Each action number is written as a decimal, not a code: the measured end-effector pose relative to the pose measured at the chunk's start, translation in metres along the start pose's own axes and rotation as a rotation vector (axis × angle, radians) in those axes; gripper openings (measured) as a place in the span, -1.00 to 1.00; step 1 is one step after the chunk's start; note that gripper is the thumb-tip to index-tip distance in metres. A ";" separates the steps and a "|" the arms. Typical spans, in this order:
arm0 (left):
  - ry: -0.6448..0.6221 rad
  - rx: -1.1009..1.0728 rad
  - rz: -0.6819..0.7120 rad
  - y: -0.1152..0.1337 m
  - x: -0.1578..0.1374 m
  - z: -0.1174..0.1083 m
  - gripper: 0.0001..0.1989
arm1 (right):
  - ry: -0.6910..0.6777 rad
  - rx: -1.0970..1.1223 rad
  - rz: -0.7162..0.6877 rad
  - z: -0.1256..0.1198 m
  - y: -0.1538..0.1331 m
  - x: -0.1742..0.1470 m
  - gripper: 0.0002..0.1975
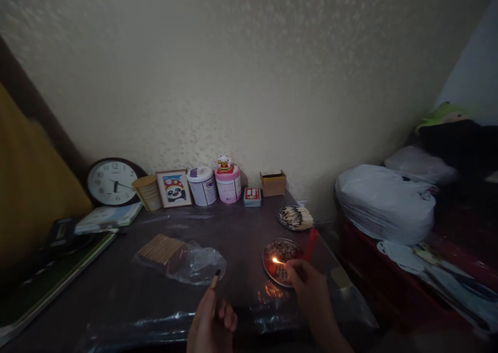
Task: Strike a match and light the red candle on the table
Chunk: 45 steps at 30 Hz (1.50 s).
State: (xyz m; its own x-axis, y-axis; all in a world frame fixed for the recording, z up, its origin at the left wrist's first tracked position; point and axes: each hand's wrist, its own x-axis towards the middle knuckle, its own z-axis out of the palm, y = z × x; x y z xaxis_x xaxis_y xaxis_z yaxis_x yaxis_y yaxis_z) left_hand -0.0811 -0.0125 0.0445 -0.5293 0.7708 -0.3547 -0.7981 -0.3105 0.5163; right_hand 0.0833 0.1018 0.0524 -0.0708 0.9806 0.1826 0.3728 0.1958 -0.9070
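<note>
Between the thumb and fingers of my right hand (309,285) is a lit match (279,262), its flame pointing left. It is over a round metal plate (266,270) with dark speckled contents. My left hand (212,316), closer to the table's front edge, grips a small matchbox (215,279) that sticks up, its upper end dark. Further back, a second round plate (280,222) bears many matchsticks (301,219), some with blackened ends. A red translucent strip (310,244) stands beside the nearer plate.
A ribbed brown pack (161,249) lies in clear plastic (202,264) on the left. Along the wall are a clock (114,182), a framed panda picture (174,188), two tubs (202,186), a small tin (252,197) and an open cardboard box (273,183). White bags (385,202) sit right.
</note>
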 end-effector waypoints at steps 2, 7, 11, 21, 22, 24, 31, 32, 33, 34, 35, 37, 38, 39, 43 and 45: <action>0.000 0.004 0.009 0.000 -0.001 0.002 -0.60 | -0.002 -0.005 -0.001 0.001 0.001 0.000 -0.77; 0.009 0.009 0.013 0.000 -0.002 0.005 -0.61 | -0.037 -0.034 -0.016 0.003 0.004 -0.003 -0.79; 0.004 -0.010 0.014 -0.001 -0.002 0.005 -0.59 | -0.050 -0.070 -0.056 0.006 0.006 -0.006 -0.79; -0.012 0.004 -0.005 -0.001 -0.001 0.001 -0.59 | -0.091 -0.150 -0.133 0.011 0.007 -0.010 -0.78; -0.005 0.000 -0.003 -0.002 0.000 0.000 -0.58 | -0.095 -0.157 -0.138 0.012 0.007 -0.010 -0.78; 0.007 -0.002 -0.006 -0.002 0.001 0.000 -0.62 | -0.103 -0.168 -0.149 0.013 0.007 -0.012 -0.78; -0.015 0.004 -0.011 -0.001 0.001 0.001 -0.69 | -0.102 -0.215 -0.169 0.014 0.007 -0.013 -0.77; -0.015 0.002 -0.009 -0.001 0.000 0.002 -0.69 | -0.103 -0.219 -0.169 0.014 0.007 -0.013 -0.77; -0.013 -0.004 -0.002 -0.001 0.000 0.003 -0.69 | -0.104 -0.222 -0.169 0.014 0.007 -0.013 -0.77; -0.008 -0.008 0.003 -0.001 -0.001 0.003 -0.69 | -0.105 -0.225 -0.168 0.014 0.007 -0.013 -0.77; 0.000 -0.011 0.005 -0.001 -0.001 0.004 -0.67 | -0.105 -0.227 -0.167 0.014 0.007 -0.012 -0.77; 0.008 -0.014 -0.001 -0.001 0.000 0.003 -0.65 | -0.105 -0.230 -0.167 0.014 0.007 -0.013 -0.77; 0.008 -0.015 -0.003 -0.002 0.000 0.002 -0.65 | -0.103 -0.230 -0.168 0.014 0.007 -0.013 -0.78; 0.004 -0.015 -0.007 -0.002 0.001 0.001 -0.65 | -0.102 -0.231 -0.168 0.014 0.007 -0.013 -0.78; 0.009 0.013 -0.025 -0.002 0.001 0.001 -0.66 | -0.091 -0.228 -0.164 0.015 0.009 -0.012 -0.78; 0.041 0.017 -0.007 -0.001 -0.001 0.003 -0.61 | -0.087 -0.222 -0.162 0.015 0.010 -0.012 -0.78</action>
State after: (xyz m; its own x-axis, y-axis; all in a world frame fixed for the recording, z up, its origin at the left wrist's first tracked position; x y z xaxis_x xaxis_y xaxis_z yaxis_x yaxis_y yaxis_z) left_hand -0.0789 -0.0107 0.0467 -0.5356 0.7492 -0.3896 -0.7970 -0.2959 0.5265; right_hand 0.0739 0.0925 0.0354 -0.2214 0.9352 0.2765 0.5430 0.3537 -0.7616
